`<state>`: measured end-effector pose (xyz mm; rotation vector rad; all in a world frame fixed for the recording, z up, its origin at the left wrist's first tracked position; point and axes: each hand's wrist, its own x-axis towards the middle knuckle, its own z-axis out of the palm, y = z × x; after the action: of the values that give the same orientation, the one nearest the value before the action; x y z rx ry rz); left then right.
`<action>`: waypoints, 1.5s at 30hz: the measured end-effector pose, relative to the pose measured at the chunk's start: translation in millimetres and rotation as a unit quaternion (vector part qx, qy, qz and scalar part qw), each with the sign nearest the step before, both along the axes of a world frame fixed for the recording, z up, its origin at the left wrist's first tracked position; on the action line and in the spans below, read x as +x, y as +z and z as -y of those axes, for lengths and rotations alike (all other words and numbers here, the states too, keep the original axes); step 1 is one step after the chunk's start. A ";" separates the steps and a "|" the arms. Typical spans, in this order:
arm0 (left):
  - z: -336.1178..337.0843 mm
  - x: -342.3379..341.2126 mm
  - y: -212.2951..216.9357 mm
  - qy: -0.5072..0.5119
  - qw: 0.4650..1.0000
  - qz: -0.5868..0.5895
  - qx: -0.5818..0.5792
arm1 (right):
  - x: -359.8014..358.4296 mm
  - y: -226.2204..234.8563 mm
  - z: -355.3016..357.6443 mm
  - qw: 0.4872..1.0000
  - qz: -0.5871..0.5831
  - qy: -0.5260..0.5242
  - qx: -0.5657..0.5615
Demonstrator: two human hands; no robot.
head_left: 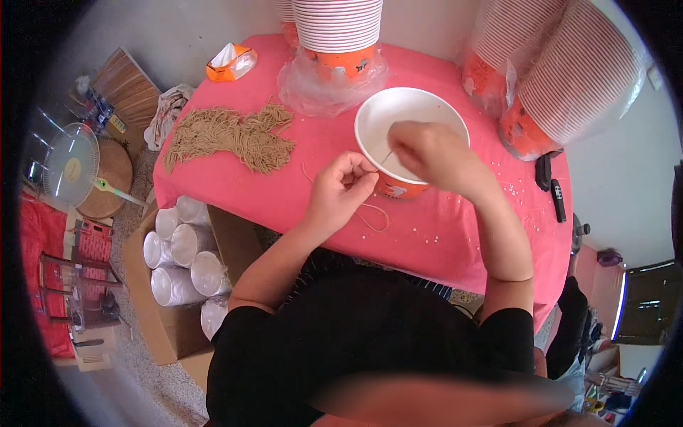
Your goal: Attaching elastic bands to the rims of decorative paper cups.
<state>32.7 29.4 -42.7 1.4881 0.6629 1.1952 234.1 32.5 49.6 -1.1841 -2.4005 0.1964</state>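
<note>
A round bucket (402, 186), white inside and orange outside, stands upright near the front edge of the pink-covered worktop (455, 220). The left hand (340, 188) is at its near-left rim, thumb and fingers pinched together. The right hand (434, 153) is over the bucket's mouth, fingers closed on a thin strand (388, 156) that runs toward the left hand; the right hand hides part of the white interior. A loop of cord (387, 215) lies just below the left hand. Behind the bucket, a tall stack of nested buckets (338, 28) rises from crumpled clear plastic (306, 89); more nested stacks (576, 78) lean at the right, wrapped in clear plastic. On the floor, an open cardboard box (163, 334) holds several stacks of white tubs (191, 245).
</note>
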 end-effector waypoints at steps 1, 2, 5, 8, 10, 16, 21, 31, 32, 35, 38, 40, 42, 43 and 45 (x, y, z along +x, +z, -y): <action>-0.4 -4.2 1.1 -0.001 1.000 0.000 -0.001 | 5.3 1.9 1.6 0.997 0.000 -0.032 0.075; -0.7 -10.1 4.5 -0.034 0.998 0.013 -0.044 | 14.3 10.9 7.3 0.993 0.012 -0.080 0.081; -7.0 -26.6 4.0 -0.079 0.993 0.030 -0.084 | 65.7 22.6 16.8 0.966 0.006 -0.200 0.166; -13.4 -43.0 4.3 -0.091 0.993 0.018 -0.072 | 112.7 39.0 32.7 0.928 -0.043 -0.351 0.120; -14.6 -55.2 2.1 -0.092 0.990 0.038 -0.096 | 145.8 35.1 38.0 0.889 0.006 -0.423 0.174; -16.3 -69.0 10.2 -0.171 0.970 0.087 -0.152 | 197.8 12.7 60.0 0.827 0.136 -0.533 0.113; -7.5 -58.9 27.0 -0.245 0.957 0.048 -0.144 | 169.6 2.4 52.4 0.938 0.032 -0.344 0.041; -23.2 -48.3 31.5 -0.219 0.975 0.043 -0.018 | 58.7 32.3 36.8 0.991 0.096 -0.068 -0.062; -25.6 -45.9 32.0 -0.162 0.985 -0.001 0.053 | 62.3 27.0 31.3 0.990 0.084 -0.060 -0.101; -21.6 -27.4 45.3 -0.097 0.992 0.055 0.051 | 58.2 25.6 29.5 0.990 0.055 -0.050 -0.116; -21.9 -26.6 56.4 -0.139 0.989 0.030 -0.048 | 47.0 31.7 29.1 0.991 -0.013 -0.051 -0.122; -25.6 -22.5 61.9 -0.146 0.987 0.003 -0.061 | 39.9 33.5 29.5 0.985 -0.063 -0.056 -0.148; -25.7 -16.4 64.6 -0.153 0.985 -0.024 -0.075 | 32.8 29.4 32.3 0.977 -0.180 -0.014 -0.116; -25.0 -11.9 65.0 -0.109 0.991 -0.058 -0.041 | 29.2 28.9 32.7 0.977 -0.180 -0.013 -0.115; -23.4 -5.4 66.6 -0.065 0.994 -0.092 -0.006 | 22.6 28.8 33.4 0.975 -0.198 0.031 -0.093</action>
<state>27.3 52.7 23.9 1.6194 0.6835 0.9600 256.7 -0.9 78.5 -1.0328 -2.1001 0.6279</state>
